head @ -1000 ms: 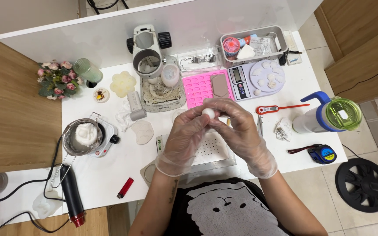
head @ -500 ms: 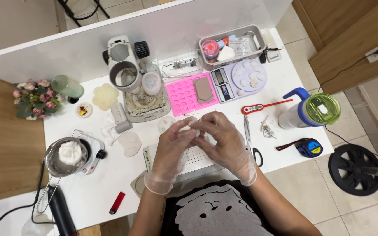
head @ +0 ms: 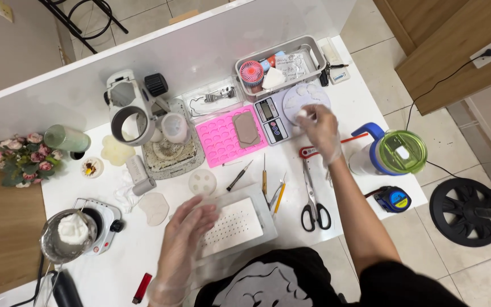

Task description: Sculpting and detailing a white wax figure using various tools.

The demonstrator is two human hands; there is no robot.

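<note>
Both hands wear thin clear gloves. My right hand (head: 319,133) reaches across the table to the digital scale (head: 270,120) and pinches a small white lump (head: 302,114) at the edge of the round white dish (head: 308,95) on the scale. My left hand (head: 186,227) is blurred. It hovers with fingers apart at the left edge of the white perforated tray (head: 233,227) near the table's front and holds nothing.
A pink silicone mould (head: 218,142) lies left of the scale, with small hand tools (head: 265,182) and scissors (head: 313,199) below it. A green-lidded tumbler (head: 399,152) and tape measure (head: 393,199) stand right. A pot on a hot plate (head: 72,232), flowers (head: 24,159) and a grey basket (head: 313,48) are also here.
The hands were together over the perforated tray, working a white lump. They have parted: the right hand carried the lump up to the scale and the left dropped toward the tray's left edge.
</note>
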